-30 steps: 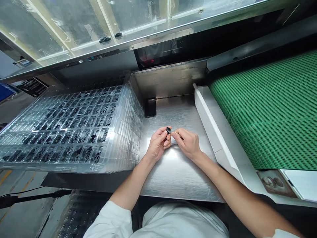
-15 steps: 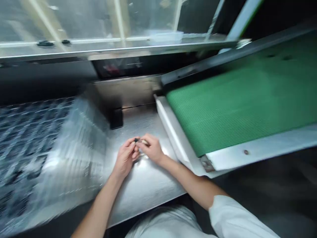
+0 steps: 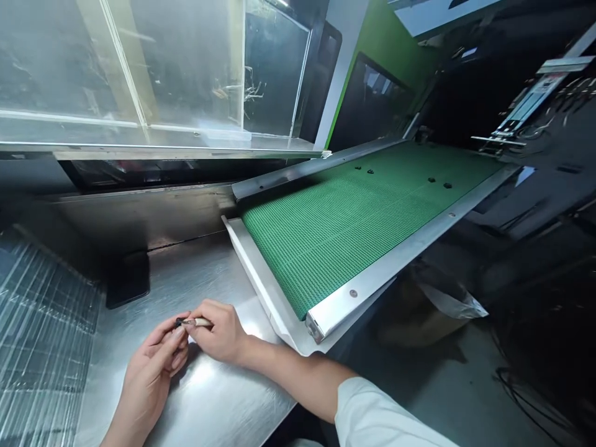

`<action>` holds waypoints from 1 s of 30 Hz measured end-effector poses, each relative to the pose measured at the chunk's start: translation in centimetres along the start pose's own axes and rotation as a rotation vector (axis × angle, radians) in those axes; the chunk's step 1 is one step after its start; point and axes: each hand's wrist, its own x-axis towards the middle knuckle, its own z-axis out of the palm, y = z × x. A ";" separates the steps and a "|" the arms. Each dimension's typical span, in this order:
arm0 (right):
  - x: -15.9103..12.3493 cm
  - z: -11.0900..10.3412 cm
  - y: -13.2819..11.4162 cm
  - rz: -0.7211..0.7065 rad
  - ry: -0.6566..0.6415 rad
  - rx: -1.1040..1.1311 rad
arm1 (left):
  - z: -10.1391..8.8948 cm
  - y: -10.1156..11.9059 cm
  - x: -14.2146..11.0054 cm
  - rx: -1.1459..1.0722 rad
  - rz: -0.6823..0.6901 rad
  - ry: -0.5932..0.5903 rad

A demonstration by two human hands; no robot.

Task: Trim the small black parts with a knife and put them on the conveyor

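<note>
Between its fingertips my left hand [image 3: 148, 366] pinches a small black part [image 3: 178, 322], mostly covered by the fingers. My right hand [image 3: 218, 332] is closed around a slim pale-handled tool [image 3: 203, 322]. The tool's narrow metal tip points left and meets the black part; it looks like a small blade. Both hands are close together above the metal table [image 3: 195, 267], just left of the conveyor's near end.
Stacked clear plastic trays [image 3: 41, 347] stand at the left. A dark flat object [image 3: 128, 279] lies on the table near its back. Several small black parts [image 3: 447, 185] sit on the green conveyor belt [image 3: 326, 230]. A plastic bag [image 3: 459, 301] is below right.
My view has swung to the right, showing more of the conveyor and the black parts on it. My hands still hold the black part and the tool together.
</note>
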 end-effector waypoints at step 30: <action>0.7 -1.9 -0.4 0.057 -0.060 0.004 | 1.6 -0.3 1.1 -0.087 -0.010 0.009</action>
